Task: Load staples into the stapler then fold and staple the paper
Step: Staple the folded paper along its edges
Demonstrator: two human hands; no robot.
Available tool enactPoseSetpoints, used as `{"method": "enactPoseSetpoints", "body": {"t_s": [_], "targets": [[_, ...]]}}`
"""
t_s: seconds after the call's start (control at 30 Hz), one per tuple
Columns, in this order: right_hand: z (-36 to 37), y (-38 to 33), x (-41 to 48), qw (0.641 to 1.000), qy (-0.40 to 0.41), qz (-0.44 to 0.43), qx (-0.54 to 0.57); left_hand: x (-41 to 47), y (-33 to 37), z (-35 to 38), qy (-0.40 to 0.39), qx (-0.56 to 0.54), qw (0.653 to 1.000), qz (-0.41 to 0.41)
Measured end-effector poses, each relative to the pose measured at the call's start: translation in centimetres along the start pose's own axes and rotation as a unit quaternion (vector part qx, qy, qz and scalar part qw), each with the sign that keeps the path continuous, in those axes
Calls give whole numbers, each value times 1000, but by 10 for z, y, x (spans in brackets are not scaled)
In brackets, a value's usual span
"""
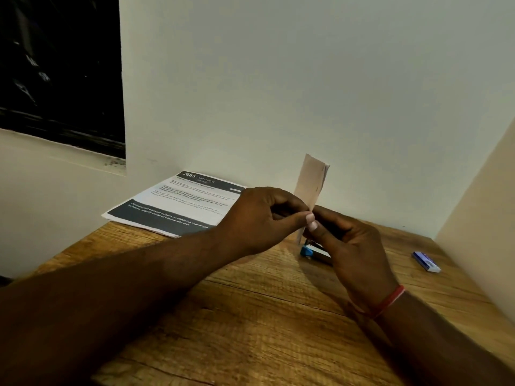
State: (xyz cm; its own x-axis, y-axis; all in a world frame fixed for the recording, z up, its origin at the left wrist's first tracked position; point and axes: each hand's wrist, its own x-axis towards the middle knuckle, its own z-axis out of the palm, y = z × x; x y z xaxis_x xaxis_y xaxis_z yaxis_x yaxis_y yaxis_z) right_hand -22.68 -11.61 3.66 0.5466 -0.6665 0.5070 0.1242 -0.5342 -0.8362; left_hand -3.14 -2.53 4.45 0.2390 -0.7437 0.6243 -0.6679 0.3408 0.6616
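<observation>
The only container is the small blue and white staple box (426,261), lying on the desk (250,316) well to your right, apart from everything else; you cannot tell whether it is open, and nothing inside it shows. The stapler (308,251) sits on the desk just under your hands, mostly hidden by your right hand (354,246), so only a blue end and a bit of metal show, and whether it holds staples cannot be made out. The paper (310,182) is folded into a narrow pale strip of several layers and stands upright above the stapler, its lower part covered by your hands. Your left hand (259,218) and right hand both pinch it near the bottom, fingers (310,218) curled tight, the two thumbs almost touching. A red band (390,302) circles your right wrist. Printed sheets (178,204) lie at the desk's back left, small text too blurred to read.
</observation>
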Motion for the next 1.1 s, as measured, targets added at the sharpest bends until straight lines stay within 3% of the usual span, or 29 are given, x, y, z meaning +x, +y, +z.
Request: {"method": "enactPoseSetpoints", "body": {"t_s": [0.4, 1.1], "targets": [[0, 2, 3, 1000, -4, -2, -14, 2, -11, 1, -5, -164, 982, -91], [1, 0, 3, 1000, 6, -21, -12, 1, -12, 1, -18, -176, 980, -92]]}}
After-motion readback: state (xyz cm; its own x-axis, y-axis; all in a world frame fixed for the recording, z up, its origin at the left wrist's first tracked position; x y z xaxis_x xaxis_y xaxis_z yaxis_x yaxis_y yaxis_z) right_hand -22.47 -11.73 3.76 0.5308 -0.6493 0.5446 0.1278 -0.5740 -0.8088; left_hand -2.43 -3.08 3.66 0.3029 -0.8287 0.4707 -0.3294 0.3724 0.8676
